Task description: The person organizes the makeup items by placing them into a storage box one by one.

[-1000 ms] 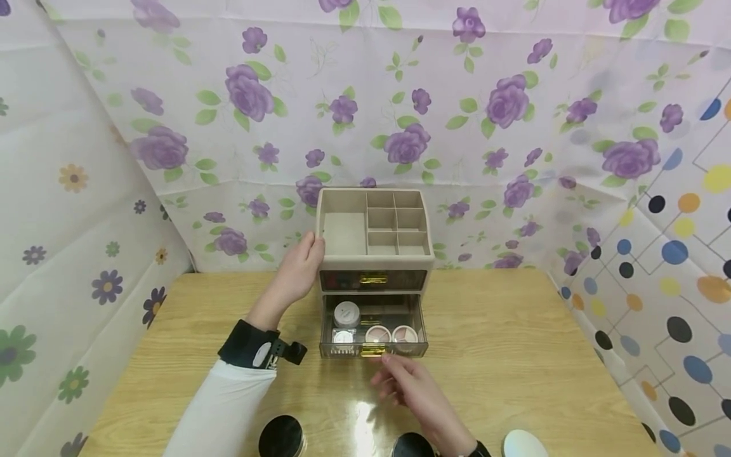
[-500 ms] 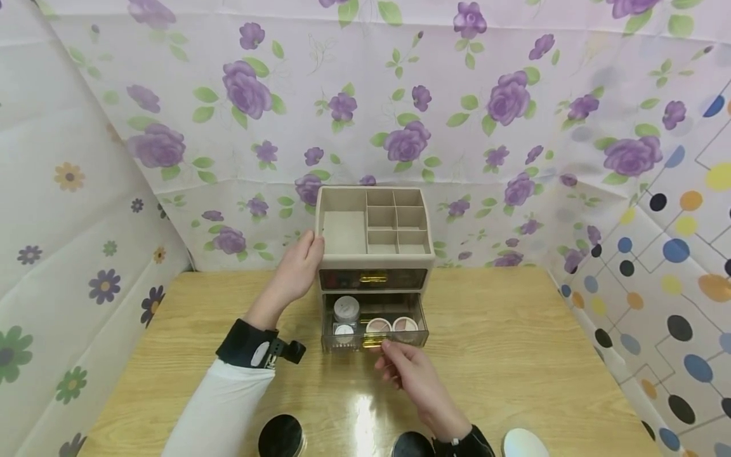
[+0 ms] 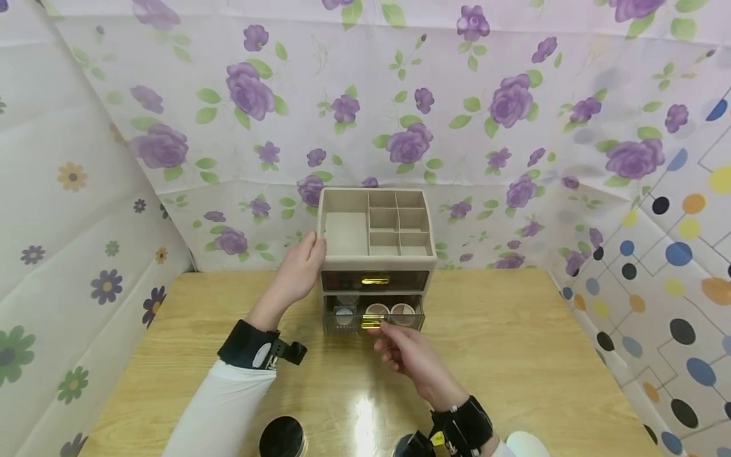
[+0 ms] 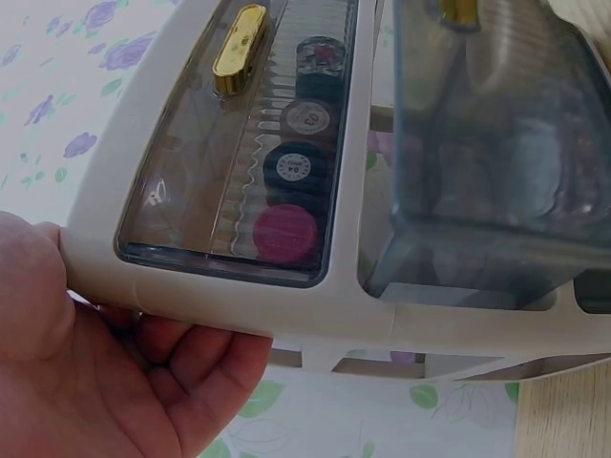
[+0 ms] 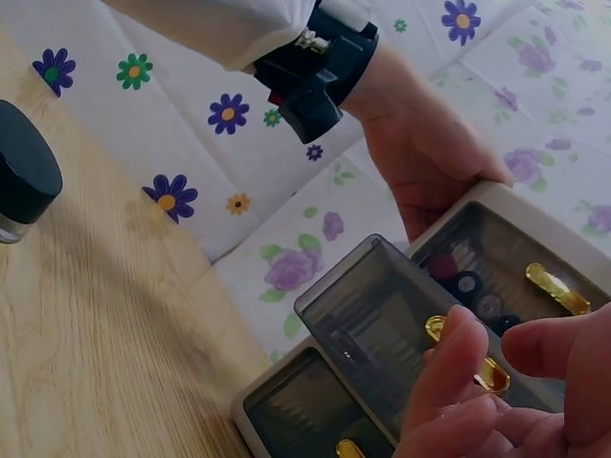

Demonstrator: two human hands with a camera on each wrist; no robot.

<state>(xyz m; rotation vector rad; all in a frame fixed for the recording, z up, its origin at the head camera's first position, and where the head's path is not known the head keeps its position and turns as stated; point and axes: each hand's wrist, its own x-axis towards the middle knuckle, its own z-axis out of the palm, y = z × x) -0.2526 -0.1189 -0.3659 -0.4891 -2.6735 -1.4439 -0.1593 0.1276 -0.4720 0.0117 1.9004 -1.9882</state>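
Note:
A beige makeup organizer [image 3: 346, 238] with an open compartment top stands on the table. My left hand [image 3: 297, 270] grips its left side, thumb near the front and fingers curled round the side wall. Its smoky clear middle drawer [image 3: 348, 327] sticks partly out, with round pale compacts [image 3: 402, 311] inside. My right hand [image 3: 414, 355] touches the drawer's gold handle [image 3: 372, 322]; in the right wrist view a fingertip overlaps the handle, thumb and finger apart. The top drawer [image 4: 186, 181] is in, with several round-lidded containers such as a pink one [image 4: 284, 234]. A bottom drawer [image 5: 305, 401] is also in.
Near the front of the wooden table [image 3: 491, 355] stands a black-lidded jar [image 3: 282, 437]. Another dark lid [image 3: 403, 447] is partly behind the right wrist camera. A white oval piece [image 3: 525, 444] lies at front right. Flower-print cloth [image 3: 400, 95] hangs close behind the organizer.
The middle drawer has slid inward, away from me, with my right hand following at its handle. My left hand has kept its grip on the organizer.

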